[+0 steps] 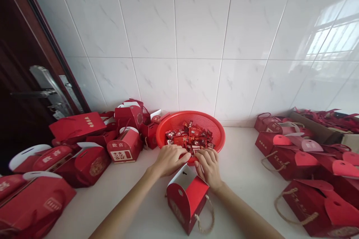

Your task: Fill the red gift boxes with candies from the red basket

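From my end I have both hands at the near edge of the red plastic basket (221,138), which sits on a white tabletop (241,149). The left hand (171,158) lies over the left part of that edge, knuckles up, thumb angled toward the right hand (209,164), which bends over the basket's near right edge. The two are close side by side. Their fingertips are down at the basket edge and partly hidden from me, so I cannot tell whether either grip is apart, together or clamped on anything. Wrapped sweets (198,132) lie loosely heaped in the basket, pointing every way, with no common long axis.

Just on the near side of the basket, between the forearms, I see a red box (188,198), set at a slant with one corner pointing toward me. Its rounded, holed panel faces near and left; the side with the rope handle (212,218) faces near and right. Foreshortening keeps me from telling which way its long axis runs. A white-lined flap (179,179) stands toward the basket.

More boxes (125,145) crowd the basket's left, and others (286,157) sit well to its right. Behind the basket rises a tiled wall (199,82).
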`<state>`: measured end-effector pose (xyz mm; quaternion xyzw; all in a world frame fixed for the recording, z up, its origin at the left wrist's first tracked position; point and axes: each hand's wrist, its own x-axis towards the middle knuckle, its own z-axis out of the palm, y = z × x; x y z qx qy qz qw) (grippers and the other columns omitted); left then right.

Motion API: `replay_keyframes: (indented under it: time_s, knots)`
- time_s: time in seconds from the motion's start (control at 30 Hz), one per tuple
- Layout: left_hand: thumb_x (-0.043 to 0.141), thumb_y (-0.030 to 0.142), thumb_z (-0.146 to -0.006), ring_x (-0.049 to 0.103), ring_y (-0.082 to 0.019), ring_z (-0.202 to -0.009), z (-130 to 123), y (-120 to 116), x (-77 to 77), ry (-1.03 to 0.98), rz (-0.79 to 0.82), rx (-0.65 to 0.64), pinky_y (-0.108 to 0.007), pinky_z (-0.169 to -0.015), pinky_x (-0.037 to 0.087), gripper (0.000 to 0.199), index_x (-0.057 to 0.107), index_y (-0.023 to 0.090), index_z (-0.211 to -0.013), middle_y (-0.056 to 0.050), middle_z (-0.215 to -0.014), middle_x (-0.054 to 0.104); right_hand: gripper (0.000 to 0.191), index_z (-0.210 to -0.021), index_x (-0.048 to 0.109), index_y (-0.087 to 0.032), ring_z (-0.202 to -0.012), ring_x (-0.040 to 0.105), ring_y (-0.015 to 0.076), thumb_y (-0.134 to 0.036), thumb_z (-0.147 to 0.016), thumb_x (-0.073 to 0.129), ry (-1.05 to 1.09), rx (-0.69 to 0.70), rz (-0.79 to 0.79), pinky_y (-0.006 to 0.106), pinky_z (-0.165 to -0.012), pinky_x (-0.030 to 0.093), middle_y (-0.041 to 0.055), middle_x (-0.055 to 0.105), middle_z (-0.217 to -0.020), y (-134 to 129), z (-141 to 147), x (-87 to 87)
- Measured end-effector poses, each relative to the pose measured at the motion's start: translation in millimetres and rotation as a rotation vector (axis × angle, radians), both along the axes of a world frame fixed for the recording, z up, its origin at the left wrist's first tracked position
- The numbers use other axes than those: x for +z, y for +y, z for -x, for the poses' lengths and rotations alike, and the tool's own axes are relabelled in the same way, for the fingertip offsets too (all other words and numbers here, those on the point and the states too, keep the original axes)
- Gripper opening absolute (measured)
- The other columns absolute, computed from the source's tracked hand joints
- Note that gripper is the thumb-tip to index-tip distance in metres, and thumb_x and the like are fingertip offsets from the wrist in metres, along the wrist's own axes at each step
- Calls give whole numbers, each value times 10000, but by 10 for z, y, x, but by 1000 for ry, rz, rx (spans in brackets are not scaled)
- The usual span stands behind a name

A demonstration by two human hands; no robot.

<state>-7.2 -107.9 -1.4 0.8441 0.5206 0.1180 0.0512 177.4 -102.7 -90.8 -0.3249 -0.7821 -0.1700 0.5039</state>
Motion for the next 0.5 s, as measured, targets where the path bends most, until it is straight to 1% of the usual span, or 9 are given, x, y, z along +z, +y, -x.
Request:
replay_keyframes:
  time_s: [0.23,0.33,0.5]
  knots:
    - [331,445,-970,655,-223,-840,-19,-13,28,11,1,16,-289,-683,377,491,738,203,-840,-71,-874,741,231,-1115,594,-226,-965,620,221,-196,-962,425,13,-6,-16,421,-973,396,67,706,-1005,3,4,16]
    - [338,421,-967,652,-220,-836,-21,-11,21,7,-17,20,-286,-689,391,474,727,198,-815,-72,-852,735,227,-1145,585,-218,-1016,619,223,-200,-965,447,14,1,-28,422,-1008,378,73,707,-1053,4,-1,24]
    - [345,468,-967,660,-230,-838,-19,1,-5,-6,-37,23,-294,-673,383,489,727,197,-826,-73,-850,738,242,-1195,559,-213,-1092,610,229,-219,-982,444,2,-11,-46,426,-1045,366,91,701,-1135,0,-20,34]
